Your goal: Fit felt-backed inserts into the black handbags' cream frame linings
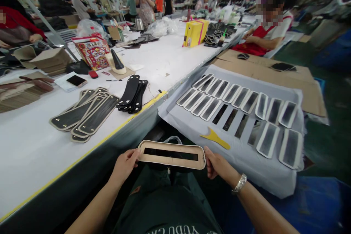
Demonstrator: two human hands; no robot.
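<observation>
A long tan strip (171, 147) with rounded ends and a dark slot along its middle is held level above my lap. My left hand (126, 164) pinches its left end between thumb and fingers. Around its right end my right hand (216, 162) is closed, with a metal watch on that wrist. To the right, a grey cloth (189, 124) bears rows of pale-edged dark pieces (201, 104). A yellow forked tool (216, 139) lies on this cloth, near my right hand.
The white table (33, 146) with a yellow edge holds piled long dark strips (95, 115), black straps (131, 95), a phone (76, 80), a red bag (91, 51) and a yellow box (195, 33). A person in a red apron (263, 36) sits beyond the cardboard (290, 76).
</observation>
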